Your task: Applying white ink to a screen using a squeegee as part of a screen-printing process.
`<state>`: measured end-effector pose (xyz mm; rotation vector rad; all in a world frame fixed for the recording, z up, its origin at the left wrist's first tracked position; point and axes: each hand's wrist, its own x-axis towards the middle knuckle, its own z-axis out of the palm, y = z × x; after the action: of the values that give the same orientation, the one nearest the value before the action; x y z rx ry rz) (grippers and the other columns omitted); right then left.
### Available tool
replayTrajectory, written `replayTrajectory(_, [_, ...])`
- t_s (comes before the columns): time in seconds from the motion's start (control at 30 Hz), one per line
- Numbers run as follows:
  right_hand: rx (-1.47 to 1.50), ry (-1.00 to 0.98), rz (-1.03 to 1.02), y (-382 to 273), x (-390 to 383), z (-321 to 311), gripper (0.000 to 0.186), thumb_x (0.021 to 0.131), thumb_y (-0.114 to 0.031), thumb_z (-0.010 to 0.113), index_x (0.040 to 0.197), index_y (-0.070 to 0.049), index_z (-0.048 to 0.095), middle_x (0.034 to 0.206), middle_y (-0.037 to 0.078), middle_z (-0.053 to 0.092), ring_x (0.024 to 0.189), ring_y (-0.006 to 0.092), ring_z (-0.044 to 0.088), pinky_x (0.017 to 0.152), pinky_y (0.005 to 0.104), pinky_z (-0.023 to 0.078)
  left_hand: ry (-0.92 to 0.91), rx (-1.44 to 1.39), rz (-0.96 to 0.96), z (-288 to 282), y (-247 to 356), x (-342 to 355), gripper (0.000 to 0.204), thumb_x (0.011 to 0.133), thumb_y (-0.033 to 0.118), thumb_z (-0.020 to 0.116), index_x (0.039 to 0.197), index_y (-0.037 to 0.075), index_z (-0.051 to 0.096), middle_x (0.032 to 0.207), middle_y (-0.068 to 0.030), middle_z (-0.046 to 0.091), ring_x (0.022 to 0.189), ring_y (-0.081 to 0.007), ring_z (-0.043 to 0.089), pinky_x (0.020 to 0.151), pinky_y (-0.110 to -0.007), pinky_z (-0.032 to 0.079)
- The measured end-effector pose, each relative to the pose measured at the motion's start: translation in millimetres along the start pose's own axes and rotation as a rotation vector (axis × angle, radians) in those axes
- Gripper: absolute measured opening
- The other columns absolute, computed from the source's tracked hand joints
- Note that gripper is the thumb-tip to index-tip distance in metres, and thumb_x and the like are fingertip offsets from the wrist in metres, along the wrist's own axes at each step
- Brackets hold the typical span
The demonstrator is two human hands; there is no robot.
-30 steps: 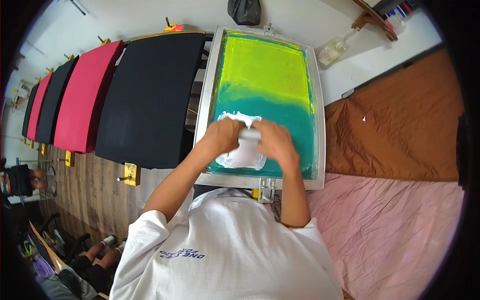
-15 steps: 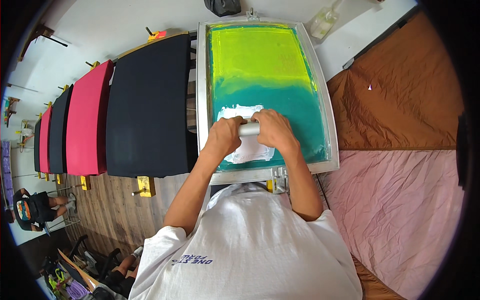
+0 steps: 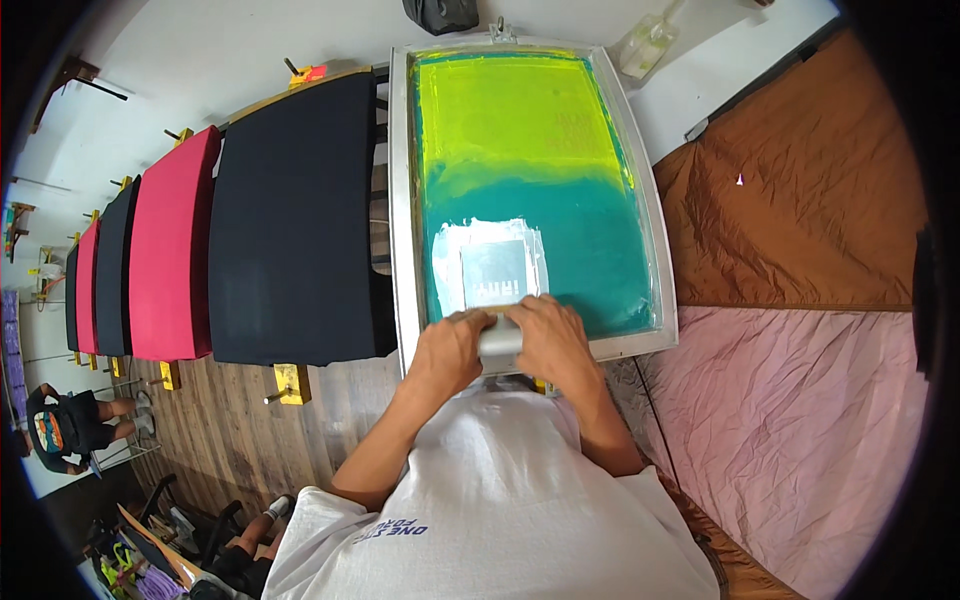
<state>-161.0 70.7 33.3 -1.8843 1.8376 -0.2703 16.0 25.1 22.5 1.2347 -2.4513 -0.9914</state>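
Two bare hands on one tool, side by side. My left hand (image 3: pixel 447 355) and my right hand (image 3: pixel 550 342) are both closed around a pale silver-grey, bar-shaped squeegee (image 3: pixel 500 342), a narrow grip at each end with a short stretch of bar showing between. Backs of both hands up, knuckles away from me, thumbs along the top edge and pointing in toward each other. Finger undersides hidden, blade too; can't tell how it meets the mesh.

Elbows bent and out to the sides, close to my body; forearms angle inward, left one leaning right, right one leaning left. Hands sit low, just in front of my white cotton T-shirt (image 3: pixel 500 480).

Squeegee is at the near end of a rectangular silver metal screen frame (image 3: pixel 403 200), just below a roughly square patch of white ink (image 3: pixel 450 265). Mesh around the patch is teal (image 3: pixel 590 250); far half carries a bright yellow-green layer (image 3: pixel 510 110).

Left of the frame: a flat black fabric-covered panel (image 3: pixel 290 230), then a pinkish-red one (image 3: pixel 175 250). Right: crumpled brown cloth (image 3: pixel 790 210), wrinkled pink cloth (image 3: pixel 800 420) nearer me.
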Motion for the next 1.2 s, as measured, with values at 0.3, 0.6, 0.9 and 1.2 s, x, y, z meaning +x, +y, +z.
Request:
replayTrajectory(0.3, [-0.046, 0.05, -0.019, 10, 52, -22, 0.024, 0.07, 0.002, 0.063, 0.092, -0.004, 0.069, 0.093, 0.017, 0.068, 0.092, 0.0381, 0.066, 0.079, 0.0487, 0.052, 0.008, 0.098, -0.081, -32, 5, 51, 0.033, 0.077, -0.003, 0.061, 0.104, 0.009, 0.073, 0.088, -0.0202, 0.071, 0.082, -0.0399, 0.069, 0.074, -0.047, 0.057])
replayTrajectory(0.6, [0.014, 0.198, -0.113, 2, -15, 19, 0.038, 0.068, 0.007, 0.063, 0.105, -0.002, 0.059, 0.11, 0.012, 0.055, 0.106, 0.0337, 0.056, 0.081, 0.0457, 0.052, 0.089, 0.111, 0.11, 18, -10, -14, 0.063, 0.063, -0.012, 0.066, 0.123, 0.005, 0.062, 0.132, -0.0146, 0.062, 0.115, -0.0355, 0.062, 0.096, -0.041, 0.053])
replayTrajectory(0.9, [0.035, 0.098, -0.077, 14, 47, -15, 0.024, 0.072, -0.001, 0.064, 0.095, -0.004, 0.069, 0.097, 0.017, 0.066, 0.097, 0.0374, 0.064, 0.082, 0.0473, 0.053, -0.023, 0.14, -0.089, -33, 1, 49, 0.037, 0.08, 0.007, 0.068, 0.117, 0.014, 0.069, 0.095, -0.0219, 0.07, 0.09, -0.0414, 0.068, 0.078, -0.048, 0.055])
replayTrajectory(1.2, [0.096, 0.227, -0.072, 9, 16, 16, 0.034, 0.072, 0.003, 0.065, 0.106, -0.003, 0.063, 0.102, 0.016, 0.06, 0.101, 0.0362, 0.06, 0.084, 0.0453, 0.053, 0.073, 0.073, 0.126, 0, -19, 25, 0.049, 0.07, -0.01, 0.06, 0.116, 0.005, 0.066, 0.112, -0.0185, 0.069, 0.102, -0.0383, 0.067, 0.085, -0.043, 0.055])
